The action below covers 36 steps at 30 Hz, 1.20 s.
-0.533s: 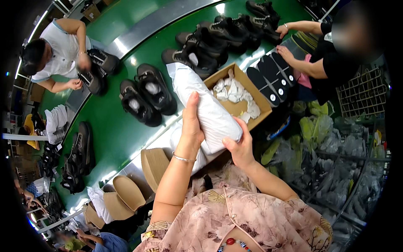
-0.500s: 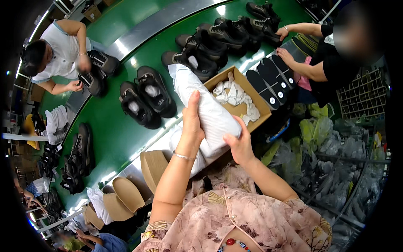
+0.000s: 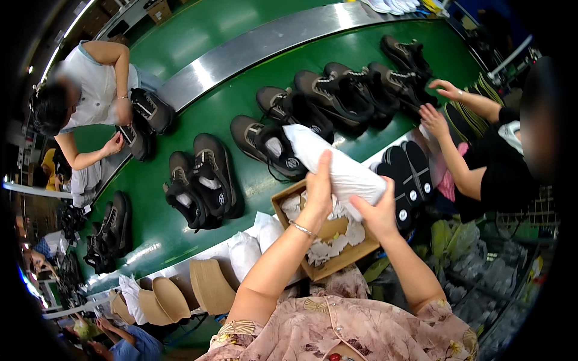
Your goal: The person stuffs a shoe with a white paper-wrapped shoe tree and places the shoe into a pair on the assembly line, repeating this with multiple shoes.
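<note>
A white paper-wrapped oblong bundle (image 3: 340, 170) is held up between both my hands, over the far side of an open cardboard box (image 3: 337, 268). My left hand (image 3: 319, 188) is closed on its near left side, thumb pointing up along it. My right hand (image 3: 379, 212) grips the near right end. Torn, crumpled paper (image 3: 328, 248) lies inside the box below. Just beyond the bundle stands a brown-and-black shoe (image 3: 268, 144) with white paper stuffed in it. What the wrapping contains is hidden.
More shoes (image 3: 337, 99) line the green conveyor (image 3: 259, 198). Black insoles (image 3: 406, 174) lie right of the box; white wrapped bundles (image 3: 245, 253) and tan insole-shaped pieces (image 3: 211, 286) lie left. One co-worker (image 3: 99, 90) handles shoes at left, another (image 3: 481, 162) reaches in from the right.
The bundle has moved right, from the box's left edge to across its far side, still in both hands. The view has shifted. The right co-worker's hand has come off a shoe.
</note>
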Tool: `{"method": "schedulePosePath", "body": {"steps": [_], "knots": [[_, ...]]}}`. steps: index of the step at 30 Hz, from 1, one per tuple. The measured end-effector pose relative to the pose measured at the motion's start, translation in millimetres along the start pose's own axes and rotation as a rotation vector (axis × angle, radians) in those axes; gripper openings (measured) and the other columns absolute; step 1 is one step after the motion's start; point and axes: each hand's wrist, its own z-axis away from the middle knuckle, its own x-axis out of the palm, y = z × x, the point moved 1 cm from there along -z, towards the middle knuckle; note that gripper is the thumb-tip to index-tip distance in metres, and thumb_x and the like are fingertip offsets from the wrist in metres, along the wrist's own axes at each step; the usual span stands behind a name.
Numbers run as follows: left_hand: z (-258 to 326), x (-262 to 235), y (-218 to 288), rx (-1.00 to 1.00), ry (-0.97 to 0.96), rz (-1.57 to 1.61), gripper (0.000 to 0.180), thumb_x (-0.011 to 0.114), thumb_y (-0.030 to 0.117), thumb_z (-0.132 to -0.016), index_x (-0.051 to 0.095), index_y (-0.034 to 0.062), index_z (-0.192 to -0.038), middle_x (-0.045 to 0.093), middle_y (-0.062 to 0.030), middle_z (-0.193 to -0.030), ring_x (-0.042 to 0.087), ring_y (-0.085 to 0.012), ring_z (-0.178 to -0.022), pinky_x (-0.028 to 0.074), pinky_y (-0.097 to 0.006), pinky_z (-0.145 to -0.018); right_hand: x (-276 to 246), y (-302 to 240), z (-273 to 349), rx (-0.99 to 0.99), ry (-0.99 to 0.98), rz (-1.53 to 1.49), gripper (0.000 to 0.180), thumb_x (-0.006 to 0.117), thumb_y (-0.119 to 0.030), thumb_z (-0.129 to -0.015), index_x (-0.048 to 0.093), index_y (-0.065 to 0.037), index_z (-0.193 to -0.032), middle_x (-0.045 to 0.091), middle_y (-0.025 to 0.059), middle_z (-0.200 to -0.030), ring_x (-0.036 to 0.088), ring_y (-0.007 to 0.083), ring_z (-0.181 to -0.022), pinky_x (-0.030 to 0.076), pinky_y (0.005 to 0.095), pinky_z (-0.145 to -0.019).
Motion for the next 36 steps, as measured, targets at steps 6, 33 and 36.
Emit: {"method": "schedulePosePath", "body": {"steps": [6,33,36], "knots": [[-91.1,10.5,46.5,0.619,0.168,-0.881,0.068,0.061,0.028,-0.085,0.028,-0.0110,-0.131,0.042,-0.0253,-0.129,0.043,-0.0336,-0.119,0.032,-0.037,-0.102,-18.9,-39.4,-108.3,-0.174,-0.083,0.764,0.064,0.072,-0.028,-0.066,0.040,0.002,-0.112,0.061,0.0233,-0.085,0.062,0.0390,-0.081,0.049,0.0409,-0.069],[-220.5,-36.1,75.1,0.694,0.064,-1.299,0.017,0.061,0.018,-0.080,0.061,0.0042,-0.089,0.062,-0.0199,-0.076,0.059,-0.0388,-0.075,0.047,-0.044,-0.066,157.6,63.8,-225.5,-0.530,-0.605,1.222,0.038,0.055,-0.005,-0.076,0.039,0.014,-0.105,0.057,0.0240,-0.083,0.065,0.0300,-0.066,0.055,0.0334,-0.057],[-217.3,-30.5,76.1,0.689,0.050,-1.263,0.016,0.061,0.018,-0.080,0.061,0.0041,-0.089,0.062,-0.0199,-0.077,0.059,-0.0386,-0.075,0.047,-0.043,-0.066,160.7,62.4,-230.4,-0.496,-0.621,1.193,0.035,0.053,-0.004,-0.078,0.040,0.014,-0.105,0.058,0.0232,-0.082,0.065,0.0308,-0.066,0.055,0.0336,-0.057]]}}
